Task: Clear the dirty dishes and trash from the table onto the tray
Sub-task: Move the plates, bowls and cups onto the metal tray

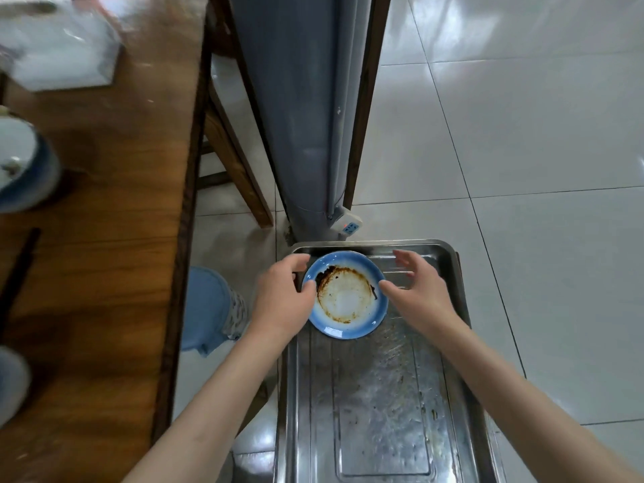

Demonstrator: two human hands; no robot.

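Observation:
A blue plate smeared with brown sauce lies at the far end of the steel tray, which stands to the right of the wooden table. My left hand holds the plate's left rim, thumb over the edge and fingers curled round its far side. My right hand is spread open beside the plate, its thumb tip touching the right rim. On the table, at the left edge of view, are a blue-and-white bowl, a dark chopstick and another blurred dish.
A white wrapper or bag lies at the table's far end. A grey column with a power strip at its foot stands just beyond the tray. Wooden chair legs and my jeans leg fill the gap between table and tray.

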